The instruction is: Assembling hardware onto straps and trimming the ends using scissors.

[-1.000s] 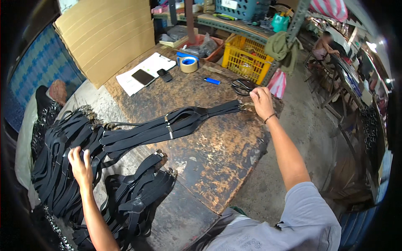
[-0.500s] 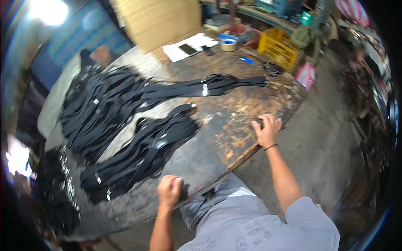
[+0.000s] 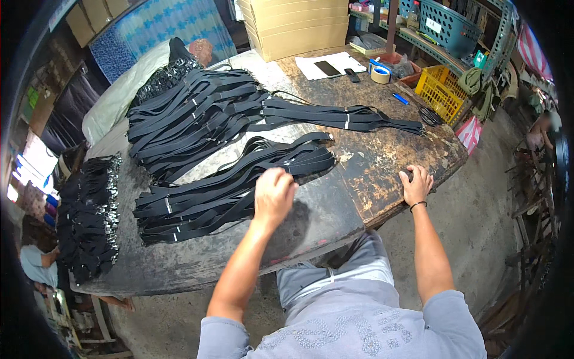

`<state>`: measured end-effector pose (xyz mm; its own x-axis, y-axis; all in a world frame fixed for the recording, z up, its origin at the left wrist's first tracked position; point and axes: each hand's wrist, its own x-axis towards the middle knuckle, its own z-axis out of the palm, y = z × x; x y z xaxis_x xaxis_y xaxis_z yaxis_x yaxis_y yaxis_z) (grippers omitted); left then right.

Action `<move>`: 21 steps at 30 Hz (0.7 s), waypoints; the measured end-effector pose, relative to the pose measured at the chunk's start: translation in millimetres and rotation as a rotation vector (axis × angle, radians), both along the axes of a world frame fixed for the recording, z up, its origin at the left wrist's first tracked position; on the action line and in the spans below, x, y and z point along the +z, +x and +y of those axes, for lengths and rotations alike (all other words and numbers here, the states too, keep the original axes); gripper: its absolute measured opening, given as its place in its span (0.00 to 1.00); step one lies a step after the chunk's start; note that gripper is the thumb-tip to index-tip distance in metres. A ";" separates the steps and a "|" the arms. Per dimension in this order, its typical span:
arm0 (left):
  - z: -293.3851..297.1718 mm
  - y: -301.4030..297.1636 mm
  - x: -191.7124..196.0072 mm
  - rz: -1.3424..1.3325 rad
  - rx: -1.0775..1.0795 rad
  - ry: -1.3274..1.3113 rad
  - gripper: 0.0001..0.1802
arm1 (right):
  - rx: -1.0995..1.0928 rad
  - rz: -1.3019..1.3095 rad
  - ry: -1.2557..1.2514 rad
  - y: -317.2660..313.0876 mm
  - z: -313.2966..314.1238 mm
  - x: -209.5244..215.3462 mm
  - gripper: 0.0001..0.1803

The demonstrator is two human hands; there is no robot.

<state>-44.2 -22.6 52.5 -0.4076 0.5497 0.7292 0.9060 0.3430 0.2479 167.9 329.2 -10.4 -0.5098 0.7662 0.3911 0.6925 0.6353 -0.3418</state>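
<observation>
My left hand (image 3: pixel 275 196), its fingers curled in with nothing visible in them, is over the near side of a bundle of flat black straps (image 3: pixel 203 200). Whether it touches them I cannot tell. Toward the table's right front edge, my right hand (image 3: pixel 417 184) rests on the worn wood, fingers bent and slightly apart. A dark patch shows between its thumb and forefinger, too small to make out. Behind the near bundle lies a larger heap of black straps (image 3: pixel 191 113) with small metal parts. A narrower strap bundle (image 3: pixel 347 118) stretches right from that heap, bound by a pale band.
More black straps with shiny metal ends (image 3: pixel 89 218) hang over the table's left end. At the back are a cardboard box (image 3: pixel 296 30), a phone (image 3: pixel 327 68) on paper, tape rolls (image 3: pixel 380 74), a blue pen (image 3: pixel 400 99) and a yellow crate (image 3: pixel 441 93). Another person (image 3: pixel 39 263) is at far left.
My left hand has moved forward from the table's near edge to the near strap bundle. My right hand stays at the right edge. The whole view has shifted.
</observation>
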 end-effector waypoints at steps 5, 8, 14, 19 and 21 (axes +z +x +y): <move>25.4 -67.1 2.6 -0.105 0.017 -0.146 0.13 | 0.001 0.009 -0.021 2.8 2.7 1.5 0.18; 51.5 -101.3 9.9 -0.151 0.099 -0.318 0.12 | -0.009 -0.006 0.001 5.1 3.8 1.6 0.18; 90.7 -149.8 -14.3 -0.294 0.160 -0.942 0.19 | -0.026 -0.033 -0.035 -1.3 2.0 0.0 0.14; 74.4 -165.8 26.6 -0.305 -0.035 -0.601 0.23 | 0.000 -0.008 -0.045 2.0 1.6 6.9 0.13; 56.8 -176.6 49.9 -0.345 -0.096 -0.393 0.22 | -0.002 0.001 -0.044 -0.2 0.1 5.5 0.13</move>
